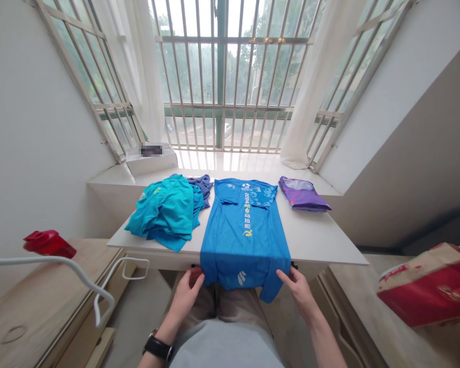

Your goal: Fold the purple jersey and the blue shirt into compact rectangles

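Observation:
A blue T-shirt [239, 240] lies front down on the white table, sleeves folded in over its back, with white and yellow lettering down the middle. Its lower part hangs over the near table edge. My left hand [189, 286] pinches the left side of this hanging part, its fingers partly hidden. At the opposite side, my right hand [296, 287] has its thumb on the cloth and its fingers behind it. A loose corner dangles lower, just left of my right hand.
A crumpled teal shirt heap [168, 209] lies left on the white table [329, 245], beside purple-blue cloth [204, 186]. Right is a folded purple packet [303, 194]. A white box [151, 161] stands on the sill. Lower down are a red bag [431, 286] and a white metal tube [72, 271].

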`<state>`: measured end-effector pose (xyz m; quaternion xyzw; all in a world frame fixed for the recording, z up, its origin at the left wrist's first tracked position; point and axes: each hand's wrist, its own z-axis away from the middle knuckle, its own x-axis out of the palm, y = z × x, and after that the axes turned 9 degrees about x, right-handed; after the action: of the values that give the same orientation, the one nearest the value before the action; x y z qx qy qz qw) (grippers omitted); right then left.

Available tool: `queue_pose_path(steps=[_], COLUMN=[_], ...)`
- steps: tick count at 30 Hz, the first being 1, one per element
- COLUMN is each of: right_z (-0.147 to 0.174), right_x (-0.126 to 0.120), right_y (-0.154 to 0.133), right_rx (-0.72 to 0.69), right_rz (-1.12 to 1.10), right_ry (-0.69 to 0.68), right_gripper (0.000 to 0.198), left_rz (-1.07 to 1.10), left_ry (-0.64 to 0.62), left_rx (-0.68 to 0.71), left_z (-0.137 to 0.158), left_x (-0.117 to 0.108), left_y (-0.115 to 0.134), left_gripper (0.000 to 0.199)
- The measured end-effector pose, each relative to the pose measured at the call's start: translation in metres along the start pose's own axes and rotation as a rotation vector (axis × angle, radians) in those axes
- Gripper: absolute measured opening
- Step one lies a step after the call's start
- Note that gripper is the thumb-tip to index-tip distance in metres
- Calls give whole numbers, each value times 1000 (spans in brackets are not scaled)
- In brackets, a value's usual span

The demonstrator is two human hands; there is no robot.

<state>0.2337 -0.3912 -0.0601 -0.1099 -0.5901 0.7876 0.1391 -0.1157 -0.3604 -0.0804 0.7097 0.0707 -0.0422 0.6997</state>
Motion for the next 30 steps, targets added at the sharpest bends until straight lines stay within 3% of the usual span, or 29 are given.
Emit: queue_pose_path(steps=[6, 11, 14, 18, 22, 25, 28, 30], right_z=[5, 9, 11, 21, 41, 64, 90, 108], right_x=[-11, -15, -16, -17, -24, -28, -30, -30], right_y=[10, 21, 28, 36, 33, 30, 35, 42], right_rx=[-11, 78, 134, 95, 110, 141, 191, 217], right_rz=[-73, -1, 102, 101, 60, 8, -27, -14], right_ry=[-89, -155, -233, -202, -199, -177, -184, -159], right_gripper=[60, 64, 59, 57, 54, 55, 57, 56], left_rz=[-226, -208, -182, -70, 45, 126, 192, 213], left_ry=[130, 157, 67, -87, -112, -227, -352, -361], left_rx=[92, 82, 37, 17, -51, -72, -126, -183], left_z=[13, 11, 5, 7, 26, 43, 58, 67], left_x=[30, 38, 38, 29, 3, -15, -25, -27], left_y=[-14, -14, -13, -5, 23, 44, 51, 49], left_gripper=[62, 52, 51, 53, 58, 54, 53, 64])
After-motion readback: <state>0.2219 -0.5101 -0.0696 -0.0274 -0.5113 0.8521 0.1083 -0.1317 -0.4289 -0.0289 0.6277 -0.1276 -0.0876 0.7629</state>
